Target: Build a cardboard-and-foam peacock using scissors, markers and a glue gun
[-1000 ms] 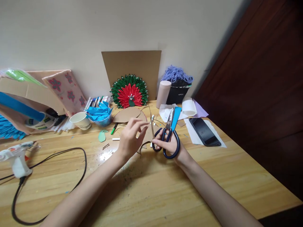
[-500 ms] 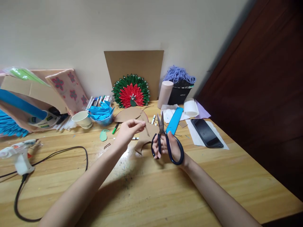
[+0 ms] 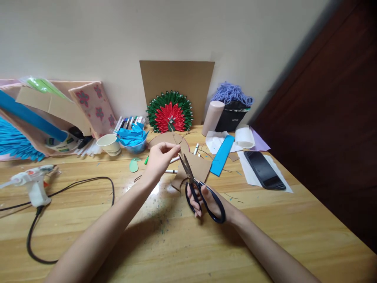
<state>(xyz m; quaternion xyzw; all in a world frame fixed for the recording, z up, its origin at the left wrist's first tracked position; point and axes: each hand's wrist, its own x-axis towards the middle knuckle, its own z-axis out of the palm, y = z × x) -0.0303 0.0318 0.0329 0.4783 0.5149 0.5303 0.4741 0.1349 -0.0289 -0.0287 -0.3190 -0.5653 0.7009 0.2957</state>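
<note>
R hand (image 3: pixel 209 197) grips the scissors (image 3: pixel 190 179), blades part-open, over mid desk (image 3: pixel 176 243); L hand (image 3: pixel 160 160) pinches a thin brown strip (image 3: pixel 180 151) nr their tips. Red-green fan craft (image 3: pixel 170 114) sits nr the back edge, phone (image 3: pixel 264 170) nr the R edge.

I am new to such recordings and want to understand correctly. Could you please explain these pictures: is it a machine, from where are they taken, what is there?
There is no machine: these are a person's bare hands. All pictures come from one camera worn on the head, looking forward and down.

The right hand holds dark-handled scissors, blades slightly open. The left hand pinches what looks like a thin brown strip near the blade tips.

On the wooden table lie cut cardboard, a flat blue strip, a phone and a glue gun. Behind them stands a red and green peacock-like ornament.
</note>
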